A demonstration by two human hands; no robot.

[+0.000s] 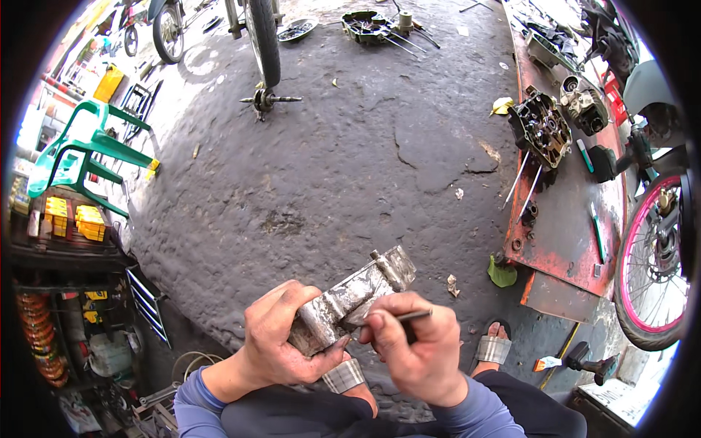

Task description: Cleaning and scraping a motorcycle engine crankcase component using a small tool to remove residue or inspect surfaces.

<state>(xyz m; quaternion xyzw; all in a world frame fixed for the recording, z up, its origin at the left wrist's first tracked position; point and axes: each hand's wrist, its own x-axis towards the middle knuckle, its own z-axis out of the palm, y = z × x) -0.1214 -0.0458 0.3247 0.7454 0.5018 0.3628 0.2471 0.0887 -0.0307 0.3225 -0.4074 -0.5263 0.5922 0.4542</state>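
Note:
My left hand (274,339) grips a grimy, silver-grey metal engine part (354,287) from its left end, holding it tilted above the floor between my knees. My right hand (416,350) is closed around a thin dark rod-like tool (415,314), its fingers against the near side of the metal part. The tool's tip is hidden behind my fingers and the part.
A red metal workbench (555,248) on the right holds an engine case (544,128). A pink-rimmed wheel (642,325) stands beside it. A crankshaft (266,99) and another engine case (365,25) lie ahead. A green plastic chair (102,146) and shelving (44,255) are left.

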